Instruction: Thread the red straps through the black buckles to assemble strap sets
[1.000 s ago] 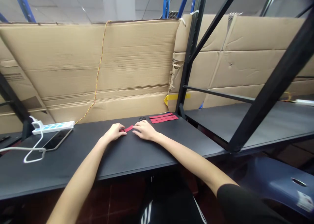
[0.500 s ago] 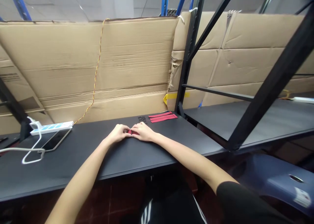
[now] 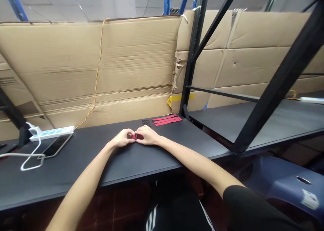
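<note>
Both hands are curled in close on the desk here, fingers mostly closed and tips nearly meeting. The left hand [image 3: 122, 138] and right hand [image 3: 147, 136] pinch a small red strip [image 3: 134, 136] between them, and only a short bit of it peeks out, so I can't tell how it's lying under the fingers. Looks like a fiddly little pinch, so I'd say keep the fingertips right at the strip and the pressure even from both sides, wrists low, so it doesn't twist or slip.

Just past the fingers there's a small black perforated piece [image 3: 145, 122], hard to make out at this size. Beside it lie more red strips [image 3: 167, 120], side by side on the black desk [image 3: 83, 163]. Off to the left are a white power strip [image 3: 52, 133], a smartphone [image 3: 57, 146] and a loop of white cable [image 3: 31, 164]. Behind everything, flattened cardboard [image 3: 101, 65] lines the back, with a twisted yellow-and-red wire [image 3: 97, 79] running down it. Black shelving uprights [image 3: 193, 55] stand at the right, and a dark blue stool [image 3: 280, 180] sits lower down.
</note>
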`<act>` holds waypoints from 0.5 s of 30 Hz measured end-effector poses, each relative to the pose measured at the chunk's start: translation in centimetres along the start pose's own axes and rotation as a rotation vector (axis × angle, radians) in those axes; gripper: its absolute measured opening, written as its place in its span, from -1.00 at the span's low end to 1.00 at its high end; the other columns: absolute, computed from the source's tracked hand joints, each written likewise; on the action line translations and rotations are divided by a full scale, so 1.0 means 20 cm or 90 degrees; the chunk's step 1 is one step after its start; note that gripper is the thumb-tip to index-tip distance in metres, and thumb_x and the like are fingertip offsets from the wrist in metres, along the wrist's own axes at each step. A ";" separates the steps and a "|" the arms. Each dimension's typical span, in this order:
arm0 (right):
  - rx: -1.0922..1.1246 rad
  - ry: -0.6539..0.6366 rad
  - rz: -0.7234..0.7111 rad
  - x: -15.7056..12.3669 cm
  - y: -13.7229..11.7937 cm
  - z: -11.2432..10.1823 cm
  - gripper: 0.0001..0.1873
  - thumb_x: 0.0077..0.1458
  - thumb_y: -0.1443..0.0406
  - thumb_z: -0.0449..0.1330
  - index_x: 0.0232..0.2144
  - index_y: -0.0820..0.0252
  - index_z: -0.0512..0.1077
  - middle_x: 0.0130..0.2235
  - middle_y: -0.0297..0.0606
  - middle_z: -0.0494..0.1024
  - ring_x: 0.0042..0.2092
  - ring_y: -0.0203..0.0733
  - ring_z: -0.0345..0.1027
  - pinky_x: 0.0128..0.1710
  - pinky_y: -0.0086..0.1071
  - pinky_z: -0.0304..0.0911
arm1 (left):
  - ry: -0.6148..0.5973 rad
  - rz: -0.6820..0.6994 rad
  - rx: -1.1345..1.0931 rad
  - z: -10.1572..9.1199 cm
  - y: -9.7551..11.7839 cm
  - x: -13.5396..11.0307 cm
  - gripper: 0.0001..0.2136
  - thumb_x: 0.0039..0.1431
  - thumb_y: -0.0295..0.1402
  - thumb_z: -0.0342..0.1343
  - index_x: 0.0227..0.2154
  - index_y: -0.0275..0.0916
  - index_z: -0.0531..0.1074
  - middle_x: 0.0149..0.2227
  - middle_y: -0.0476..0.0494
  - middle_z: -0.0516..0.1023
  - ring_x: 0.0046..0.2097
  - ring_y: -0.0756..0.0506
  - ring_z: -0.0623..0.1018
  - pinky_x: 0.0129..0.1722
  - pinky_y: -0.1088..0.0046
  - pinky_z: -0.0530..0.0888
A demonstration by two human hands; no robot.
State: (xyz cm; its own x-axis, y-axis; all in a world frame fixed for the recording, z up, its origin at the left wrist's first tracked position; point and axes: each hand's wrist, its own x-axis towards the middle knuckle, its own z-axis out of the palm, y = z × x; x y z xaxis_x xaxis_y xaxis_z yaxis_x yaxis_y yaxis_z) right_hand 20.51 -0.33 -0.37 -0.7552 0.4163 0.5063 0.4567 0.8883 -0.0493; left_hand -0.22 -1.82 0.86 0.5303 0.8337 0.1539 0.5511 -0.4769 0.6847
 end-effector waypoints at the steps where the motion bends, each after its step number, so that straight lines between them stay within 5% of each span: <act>1: -0.005 0.005 -0.002 0.00 0.00 0.00 -0.78 0.09 0.24 0.18 -0.22 0.21 0.48 -0.26 -0.18 0.53 -0.24 -0.16 0.35 -0.14 -0.32 0.08 | 0.009 0.011 0.006 0.01 -0.01 0.00 -0.84 -0.07 -0.29 0.17 -0.46 -0.27 0.39 -0.31 -0.12 0.50 -0.31 -0.06 0.50 -0.31 0.44 0.44; 10: -0.017 -0.005 0.041 0.01 0.00 -0.01 -0.76 0.08 0.18 0.21 -0.27 0.22 0.52 -0.36 -0.20 0.54 -0.31 -0.18 0.35 -0.24 -0.36 0.08 | 0.132 -0.013 0.044 0.01 0.00 0.02 -0.70 0.00 -0.10 0.14 -0.56 -0.27 0.39 -0.40 -0.08 0.49 -0.35 -0.07 0.47 -0.29 0.42 0.40; 15: 0.026 -0.020 0.090 0.01 0.00 0.00 -0.70 0.07 0.12 0.23 -0.25 0.22 0.53 -0.34 -0.20 0.54 -0.31 -0.20 0.37 -0.28 -0.40 0.12 | 0.320 -0.184 0.211 -0.06 0.01 -0.02 -0.68 0.14 -0.06 0.03 -0.46 -0.25 0.40 -0.37 -0.14 0.52 -0.30 -0.11 0.48 -0.26 0.38 0.39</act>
State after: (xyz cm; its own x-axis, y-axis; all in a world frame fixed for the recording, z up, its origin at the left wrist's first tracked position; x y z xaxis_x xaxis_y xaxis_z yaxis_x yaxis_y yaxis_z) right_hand 20.47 -0.25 -0.24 -0.6995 0.5430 0.4646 0.5405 0.8273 -0.1531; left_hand -1.16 -1.80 1.82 0.0111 0.9307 0.3657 0.8370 -0.2087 0.5058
